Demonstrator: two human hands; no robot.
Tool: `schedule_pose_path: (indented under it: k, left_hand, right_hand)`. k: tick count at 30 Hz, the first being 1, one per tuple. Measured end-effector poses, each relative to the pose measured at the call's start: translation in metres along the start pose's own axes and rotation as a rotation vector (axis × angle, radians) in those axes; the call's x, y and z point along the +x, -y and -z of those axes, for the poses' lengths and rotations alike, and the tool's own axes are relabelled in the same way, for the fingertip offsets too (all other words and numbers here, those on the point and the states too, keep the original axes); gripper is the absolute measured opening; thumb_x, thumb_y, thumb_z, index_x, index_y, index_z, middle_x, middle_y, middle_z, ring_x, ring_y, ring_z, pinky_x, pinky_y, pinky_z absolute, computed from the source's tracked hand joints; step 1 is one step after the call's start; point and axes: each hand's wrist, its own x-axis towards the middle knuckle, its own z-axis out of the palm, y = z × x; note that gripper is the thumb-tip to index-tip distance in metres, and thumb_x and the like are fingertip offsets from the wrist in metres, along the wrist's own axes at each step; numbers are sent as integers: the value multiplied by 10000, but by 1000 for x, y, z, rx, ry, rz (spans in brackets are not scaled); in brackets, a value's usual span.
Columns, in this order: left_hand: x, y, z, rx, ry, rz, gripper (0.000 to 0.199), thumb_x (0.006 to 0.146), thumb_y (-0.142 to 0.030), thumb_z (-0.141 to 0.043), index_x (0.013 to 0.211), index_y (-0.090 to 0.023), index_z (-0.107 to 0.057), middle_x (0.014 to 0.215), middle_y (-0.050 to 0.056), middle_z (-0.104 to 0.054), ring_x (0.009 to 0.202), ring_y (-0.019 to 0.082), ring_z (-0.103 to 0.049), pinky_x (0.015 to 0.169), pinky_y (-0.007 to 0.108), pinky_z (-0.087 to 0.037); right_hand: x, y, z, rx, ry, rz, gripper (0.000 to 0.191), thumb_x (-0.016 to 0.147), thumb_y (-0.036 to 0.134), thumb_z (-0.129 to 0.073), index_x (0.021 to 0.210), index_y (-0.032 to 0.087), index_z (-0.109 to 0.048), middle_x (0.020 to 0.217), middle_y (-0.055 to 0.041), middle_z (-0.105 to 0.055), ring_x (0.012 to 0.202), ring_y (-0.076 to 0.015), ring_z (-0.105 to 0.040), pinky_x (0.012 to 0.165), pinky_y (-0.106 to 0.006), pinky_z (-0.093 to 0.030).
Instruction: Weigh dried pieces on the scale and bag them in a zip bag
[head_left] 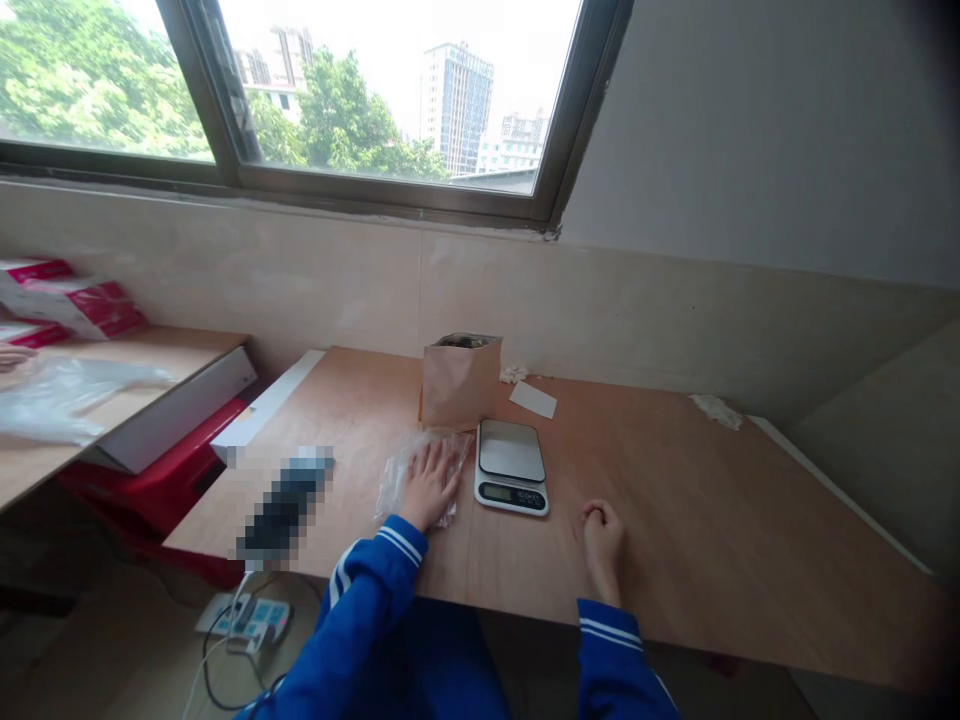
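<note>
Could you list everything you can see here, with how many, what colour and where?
Window: one, dark-framed, above
Table: one, brown, centre
Side table: one, brown, left
Packages: several, white and pink, side table
Plastic sheeting: clear, side table
Another person's hand: one, left edge
Paper bag: one, brown, table's back
White card: one, behind scale
Scale: one, white, mid-table
Pixelated object: one, dark, table's left
Power strip: one, white and blue, below table
Plastic bag: clear, count unclear, under left hand
Left hand: one, bare, blue sleeve
Right hand: one, bare, curled, right of scale
</note>
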Motion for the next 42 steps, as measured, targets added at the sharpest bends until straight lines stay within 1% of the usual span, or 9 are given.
schedule_pose_path:
  k: [3, 8, 12, 16, 22, 30, 34, 38, 42]
  left_hand:
    - [0, 8, -12, 23, -2, 3, 508, 954, -394, -371, 1454, -311, -393, 1551, 77, -321, 1439, 300, -234, 1145, 521, -170]
    - [-2, 8, -6, 9, -10, 50, 491, 950, -396, -377, 1430, -307, -432, 1557, 54, -312, 1438, 284, -248, 1151, 504, -172]
    - [-3, 7, -5, 7, -25, 84, 497, 946, -400, -375, 1430, -301, -435, 1558, 50, -308, 1432, 282, -264, 1149, 500, -177]
    - [-3, 8, -6, 12, -32, 78, 499, 943, -380, -379, 1429, -286, -440, 1554, 62, -315, 1432, 281, -262, 1146, 508, -177]
    - [-1, 9, -8, 45, -3, 89, 512, 945, -420, -358, 1437, -294, -421, 1566, 36, -291, 1439, 272, -247, 1154, 497, -172]
    - [0, 10, -9, 45, -5, 87, 501, 946, -413, -352, 1429, -297, -424, 1563, 40, -301, 1435, 277, -254, 1150, 500, -177]
    - [-1, 10, -10, 32, -45, 72, 465, 941, -392, -379, 1377, -271, -486, 1538, 66, -350, 1418, 287, -285, 1135, 512, -201]
    - [-2, 9, -5, -66, -128, 53, 387, 963, -305, -332, 1271, -237, -556, 1456, 93, -466, 1352, 247, -400, 1115, 500, -250]
    - [-5, 14, -3, -288, -320, -16, 339, 962, -231, -321, 1164, -228, -593, 1351, 86, -552, 1237, 201, -521, 1019, 424, -387]
  right_hand:
    - [-6, 5, 0, 25, 47, -20, 138, 671, 328, -462, 574, 233, -484, 498, 21, -450, 473, -157, -394, 470, -290, -310]
    - [-5, 7, 0, 132, 3, -77, 265, 766, 478, -475, 774, 221, -539, 622, 14, -516, 565, -180, -492, 527, -293, -384]
    - [-3, 5, 0, -1, -16, 35, 340, 769, 557, -517, 701, 226, -488, 665, -4, -538, 638, -193, -506, 619, -317, -404]
    - [-2, 3, -1, -52, -62, 118, 389, 795, 588, -495, 642, 237, -421, 614, 14, -484, 619, -183, -465, 629, -318, -380]
    - [2, 0, -6, -35, -8, 143, 517, 757, 720, -474, 599, 231, -414, 568, 9, -479, 585, -172, -446, 595, -304, -360]
    - [0, 4, -6, -9, 12, 147, 516, 770, 720, -460, 621, 229, -415, 579, 11, -475, 570, -165, -443, 575, -295, -358]
    - [1, 0, -7, -4, 30, 132, 506, 788, 709, -449, 636, 228, -422, 583, 8, -488, 575, -171, -456, 580, -299, -362]
    - [5, -5, -10, -2, 31, 123, 492, 800, 701, -443, 666, 228, -419, 602, 10, -498, 582, -170, -466, 589, -297, -371]
    - [13, -5, -16, -41, -29, 125, 479, 801, 693, -426, 675, 232, -411, 598, 16, -473, 573, -168, -449, 582, -296, -360]
